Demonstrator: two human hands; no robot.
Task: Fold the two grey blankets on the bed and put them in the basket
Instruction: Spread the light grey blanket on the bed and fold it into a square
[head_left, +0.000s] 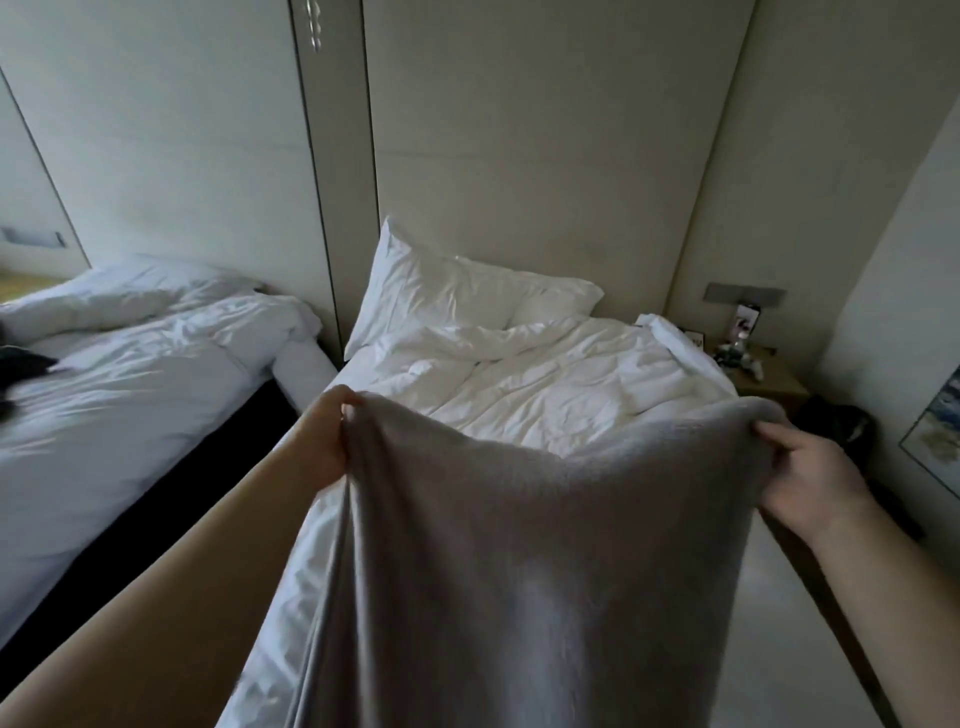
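A grey blanket (545, 545) hangs spread out in front of me over the foot of the bed (545, 384). My left hand (327, 441) grips its upper left corner. At the upper right corner my right hand (805, 478) pinches the edge. The top edge sags a little between the two hands, and the rest of the cloth drops down out of the frame. Only one grey blanket shows here, and I see no basket.
The bed has a rumpled white duvet and a white pillow (447, 296) at the headboard wall. A second white bed (130, 374) stands at the left across a dark gap. A cluttered bedside table (753, 369) and a dark object (841, 421) sit at the right.
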